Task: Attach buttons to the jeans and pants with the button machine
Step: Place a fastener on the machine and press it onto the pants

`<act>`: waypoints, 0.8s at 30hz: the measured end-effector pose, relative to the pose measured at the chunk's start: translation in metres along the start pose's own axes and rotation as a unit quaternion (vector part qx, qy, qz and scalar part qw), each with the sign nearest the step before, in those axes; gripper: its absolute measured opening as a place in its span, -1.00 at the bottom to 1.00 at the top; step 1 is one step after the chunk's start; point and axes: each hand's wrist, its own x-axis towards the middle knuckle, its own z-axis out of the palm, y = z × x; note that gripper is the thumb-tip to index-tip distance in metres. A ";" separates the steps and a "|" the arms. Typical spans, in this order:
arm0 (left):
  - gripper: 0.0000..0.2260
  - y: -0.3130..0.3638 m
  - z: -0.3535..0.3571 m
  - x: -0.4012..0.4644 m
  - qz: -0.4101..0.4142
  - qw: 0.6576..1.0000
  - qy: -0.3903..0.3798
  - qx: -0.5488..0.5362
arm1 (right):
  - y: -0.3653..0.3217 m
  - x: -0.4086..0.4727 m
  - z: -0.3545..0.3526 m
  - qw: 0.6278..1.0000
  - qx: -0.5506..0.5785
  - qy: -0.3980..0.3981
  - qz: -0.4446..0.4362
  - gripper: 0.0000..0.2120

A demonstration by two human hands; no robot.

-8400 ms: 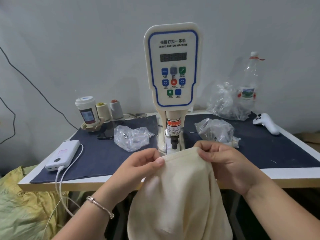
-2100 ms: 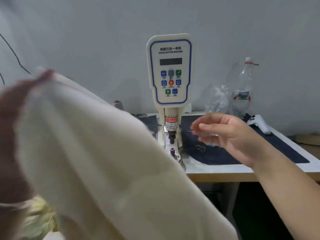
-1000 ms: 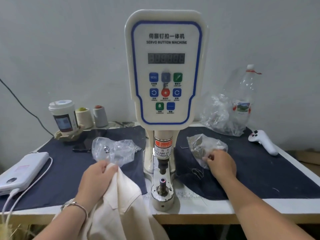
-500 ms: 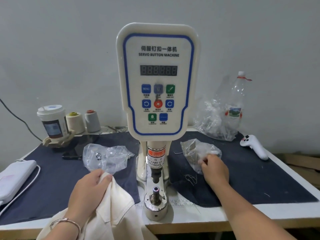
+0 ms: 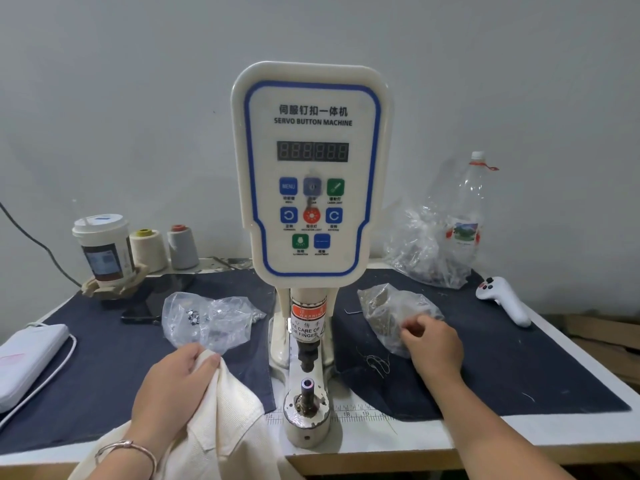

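Left hand [image 5: 173,382], lower left, grips cream woven trousers [image 5: 221,431]. Right hand [image 5: 434,344], centre right, fingers curled into one of three clear plastic bags [image 5: 388,317]. Two thread spools [image 5: 149,249].

Cream pants [image 5: 221,434] cut off below, right fingers [image 5: 410,332] buried in bag [image 5: 388,313], contents indistinct
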 end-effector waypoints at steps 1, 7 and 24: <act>-0.75 0.000 0.000 0.000 -0.001 1.000 -0.001 0.001 | 0.000 0.000 0.000 1.000 0.005 -0.001 -0.004 -0.95; -0.77 0.002 0.000 0.001 -0.007 1.000 -0.001 0.016 | -0.006 -0.015 -0.005 0.994 0.085 0.024 -0.066 -0.92; -0.80 0.002 0.000 0.001 -0.006 1.000 0.001 0.027 | -0.066 -0.086 -0.031 0.901 0.416 -0.113 0.054 -0.86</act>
